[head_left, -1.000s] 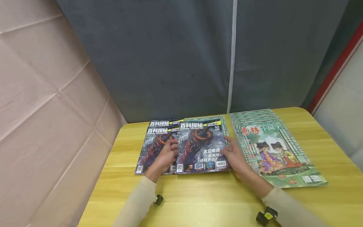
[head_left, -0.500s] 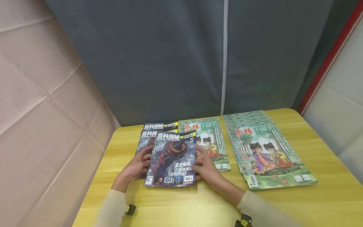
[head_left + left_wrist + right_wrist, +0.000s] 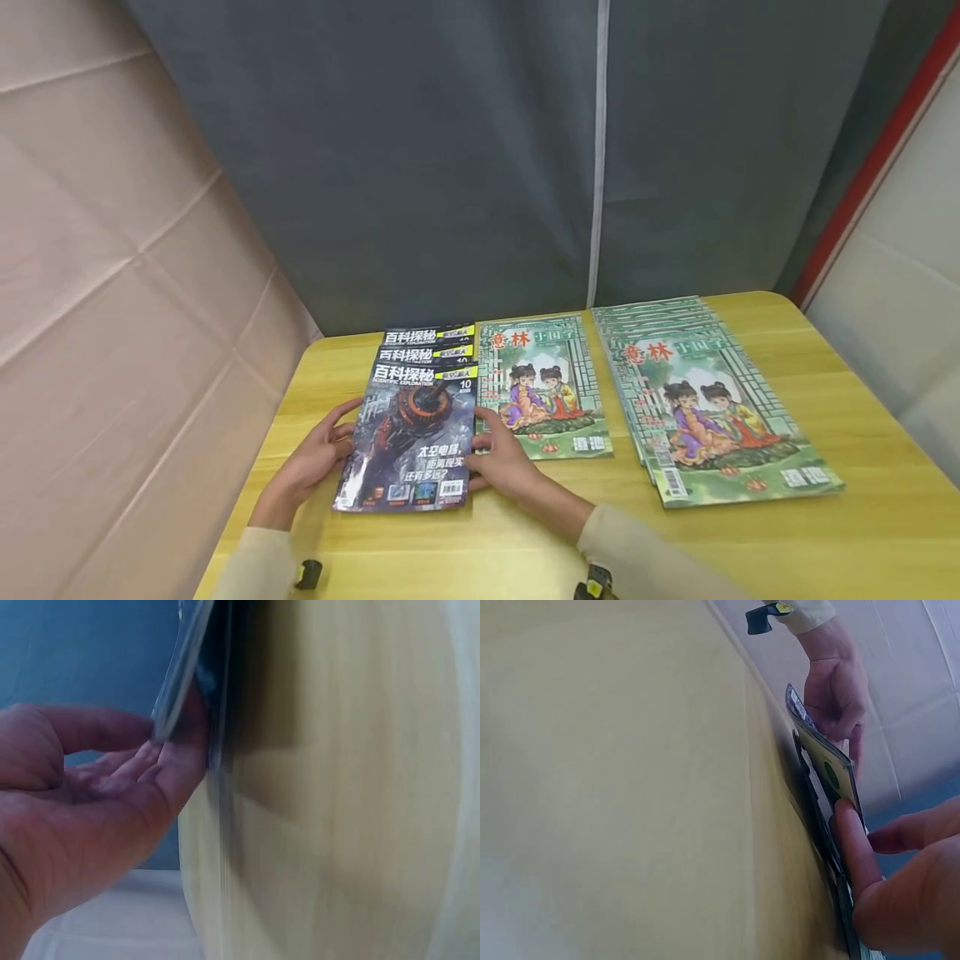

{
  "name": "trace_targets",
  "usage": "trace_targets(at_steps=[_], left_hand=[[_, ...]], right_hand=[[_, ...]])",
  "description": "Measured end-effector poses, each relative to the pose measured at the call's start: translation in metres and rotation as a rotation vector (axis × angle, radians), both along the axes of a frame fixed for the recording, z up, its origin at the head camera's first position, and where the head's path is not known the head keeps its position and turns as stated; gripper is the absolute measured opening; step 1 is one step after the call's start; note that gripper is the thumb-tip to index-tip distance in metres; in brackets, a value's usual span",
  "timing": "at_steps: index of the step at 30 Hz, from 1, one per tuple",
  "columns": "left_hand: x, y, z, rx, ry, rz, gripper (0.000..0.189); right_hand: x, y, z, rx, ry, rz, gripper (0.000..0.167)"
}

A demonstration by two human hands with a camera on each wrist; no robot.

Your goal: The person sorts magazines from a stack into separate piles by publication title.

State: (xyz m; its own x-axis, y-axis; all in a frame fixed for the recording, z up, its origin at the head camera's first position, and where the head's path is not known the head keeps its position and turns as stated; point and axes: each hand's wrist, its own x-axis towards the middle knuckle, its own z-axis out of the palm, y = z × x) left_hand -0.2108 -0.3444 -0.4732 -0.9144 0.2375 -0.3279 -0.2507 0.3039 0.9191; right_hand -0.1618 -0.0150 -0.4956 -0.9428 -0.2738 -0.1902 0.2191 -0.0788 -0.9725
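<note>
A dark Scientific Exploration magazine (image 3: 412, 433) with a red-and-black machine on its cover lies between my hands in the head view. My left hand (image 3: 318, 454) grips its left edge, and my right hand (image 3: 506, 462) holds the right edge. Seen from the left wrist, the thumb and fingers pinch the magazine (image 3: 180, 682) by its side. In the right wrist view the magazine (image 3: 832, 765) is raised slightly over the ones beneath, with fingers under its edge. Matching magazines (image 3: 405, 356) lie staggered behind, only their top strips showing.
To the right lies a green magazine (image 3: 543, 392) with two cartoon children. Farther right is an overlapping stack of matching green magazines (image 3: 720, 417). The yellow wooden table (image 3: 450, 558) ends at a dark curtain (image 3: 450, 167); a pale cloth wall (image 3: 112, 375) borders the left.
Both hands have carried the dark magazine leftward and toward the body, off the green magazine and over the front of the dark row. The green magazine's cover is now uncovered.
</note>
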Motion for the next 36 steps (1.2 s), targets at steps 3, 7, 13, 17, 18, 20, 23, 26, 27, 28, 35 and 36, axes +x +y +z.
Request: trace_targets(at_steps=[3, 7, 13, 17, 18, 20, 23, 26, 27, 28, 35, 36], left_hand=[[0.001, 0.001, 0.001, -0.060, 0.023, 0.042, 0.073], [0.002, 0.008, 0.003, -0.195, 0.088, 0.080, 0.067], [0.005, 0.026, 0.009, -0.424, 0.151, 0.095, 0.065], [0.008, 0.036, 0.016, -0.545, 0.136, 0.073, 0.065], [0.009, 0.038, 0.017, -0.577, 0.133, 0.068, 0.064], [0.011, 0.040, 0.019, -0.622, 0.135, 0.052, 0.065], [0.014, 0.042, 0.021, -0.671, 0.149, 0.042, 0.067], [0.016, 0.044, 0.022, -0.703, 0.159, 0.041, 0.069], [0.017, 0.044, 0.023, -0.713, 0.156, 0.040, 0.070], [0.017, 0.044, 0.023, -0.721, 0.149, 0.039, 0.071], [0.017, 0.044, 0.021, -0.721, 0.109, 0.028, 0.081], [0.017, 0.044, 0.021, -0.721, 0.112, 0.029, 0.082]], right_hand=[[-0.002, -0.005, 0.003, 0.016, 0.003, -0.004, 0.086], [-0.003, -0.008, 0.005, 0.043, 0.000, -0.007, 0.086], [0.003, -0.006, 0.007, 0.054, -0.016, -0.007, 0.085], [0.008, -0.003, 0.010, 0.069, -0.025, 0.006, 0.082], [0.010, -0.003, 0.011, 0.068, -0.027, 0.012, 0.081], [0.013, -0.002, 0.011, 0.063, -0.035, 0.023, 0.080], [0.015, -0.002, 0.012, 0.058, -0.024, 0.041, 0.077], [0.017, -0.003, 0.012, 0.073, 0.001, 0.059, 0.075], [0.017, -0.003, 0.013, 0.084, 0.013, 0.065, 0.074], [0.017, -0.003, 0.013, 0.096, 0.025, 0.069, 0.074], [0.020, -0.002, 0.018, 0.254, 0.125, 0.088, 0.076], [0.021, -0.002, 0.019, 0.272, 0.136, 0.091, 0.077]])
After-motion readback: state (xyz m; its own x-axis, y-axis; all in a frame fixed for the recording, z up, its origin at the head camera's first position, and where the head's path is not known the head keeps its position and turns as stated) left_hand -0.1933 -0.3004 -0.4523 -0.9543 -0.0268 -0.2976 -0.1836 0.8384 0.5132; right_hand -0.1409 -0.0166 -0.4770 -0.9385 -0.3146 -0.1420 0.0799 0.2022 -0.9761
